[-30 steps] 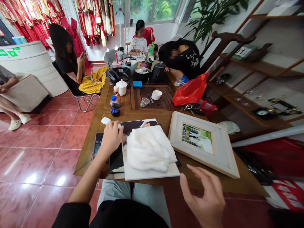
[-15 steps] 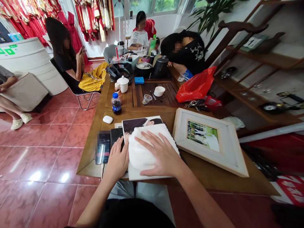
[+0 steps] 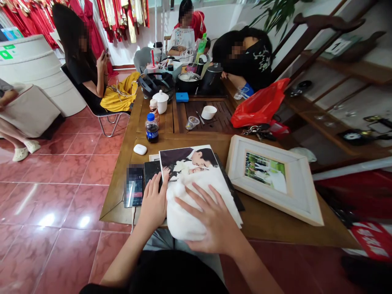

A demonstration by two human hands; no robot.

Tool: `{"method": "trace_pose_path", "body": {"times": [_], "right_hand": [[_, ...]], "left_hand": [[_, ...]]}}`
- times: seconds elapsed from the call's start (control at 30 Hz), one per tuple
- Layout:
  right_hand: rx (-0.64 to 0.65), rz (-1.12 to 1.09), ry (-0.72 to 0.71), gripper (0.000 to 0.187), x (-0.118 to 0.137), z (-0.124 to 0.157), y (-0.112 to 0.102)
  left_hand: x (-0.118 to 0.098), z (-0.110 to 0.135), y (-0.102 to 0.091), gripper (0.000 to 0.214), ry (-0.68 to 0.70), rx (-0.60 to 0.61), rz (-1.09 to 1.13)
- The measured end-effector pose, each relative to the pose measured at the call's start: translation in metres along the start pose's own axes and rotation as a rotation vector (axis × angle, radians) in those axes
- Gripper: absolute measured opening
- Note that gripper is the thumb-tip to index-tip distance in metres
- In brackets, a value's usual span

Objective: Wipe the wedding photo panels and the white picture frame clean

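Here we are in the head view, and the right hand (image 3: 211,222) is down on the folded white cloth (image 3: 180,218), fingers spread wide, palm pressing rather than pinching. That cloth sits bunched over the lower part of a large photo print (image 3: 191,159), right at the near edge of the desk (image 3: 269,228), with the couple in the picture uncovered above it. Over on the other side, the left hand (image 3: 154,204) lies along the print's left edge, its fingers stretched out and only slightly apart, thumb up against the border, no grip to be seen. Under the print there's a flat black panel (image 3: 150,170), poking out both sides. Just left of it, a phone (image 3: 134,188) with its screen lit and a cable (image 3: 133,216) running off the near end; past that, a white earbud case (image 3: 140,149) and a blue-capped bottle (image 3: 152,130) of dark drink. Out to the right, a pale picture frame (image 3: 301,192) lies flat at a slant, apart from both hands, an outdoor photo set in it. Further back: a lidded white mug (image 3: 161,103), a small white bowl (image 3: 209,112), and a crumpled red plastic bag (image 3: 260,107) behind some keys (image 3: 255,129).
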State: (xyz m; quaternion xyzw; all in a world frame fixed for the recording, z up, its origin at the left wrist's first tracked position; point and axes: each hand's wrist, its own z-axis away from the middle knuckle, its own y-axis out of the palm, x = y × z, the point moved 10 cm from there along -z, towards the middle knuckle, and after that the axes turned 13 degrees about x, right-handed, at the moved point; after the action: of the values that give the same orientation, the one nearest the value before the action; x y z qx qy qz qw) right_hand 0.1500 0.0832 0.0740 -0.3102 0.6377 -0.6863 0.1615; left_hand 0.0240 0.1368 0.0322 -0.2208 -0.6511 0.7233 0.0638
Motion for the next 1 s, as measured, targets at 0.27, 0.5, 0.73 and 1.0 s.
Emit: {"method": "trace_pose_path", "body": {"times": [0.27,0.5,0.73,1.0], "right_hand": [[-0.065,0.021,0.030,0.092,-0.011,0.011,-0.004],[-0.176,0.037,0.180,0.083,-0.054,0.051,-0.014],[-0.137,0.043,0.154,0.087,-0.032,0.030,-0.012],[-0.070,0.005,0.042,0.096,-0.005,0.000,-0.004]], "left_hand": [[-0.001,-0.001,-0.004,0.058,-0.017,-0.032,-0.024],[-0.002,-0.001,-0.005,0.055,-0.024,-0.030,-0.039],[-0.002,-0.001,-0.006,0.055,-0.005,-0.064,-0.067],[-0.002,-0.001,-0.003,0.061,0.030,-0.040,-0.096]]}}
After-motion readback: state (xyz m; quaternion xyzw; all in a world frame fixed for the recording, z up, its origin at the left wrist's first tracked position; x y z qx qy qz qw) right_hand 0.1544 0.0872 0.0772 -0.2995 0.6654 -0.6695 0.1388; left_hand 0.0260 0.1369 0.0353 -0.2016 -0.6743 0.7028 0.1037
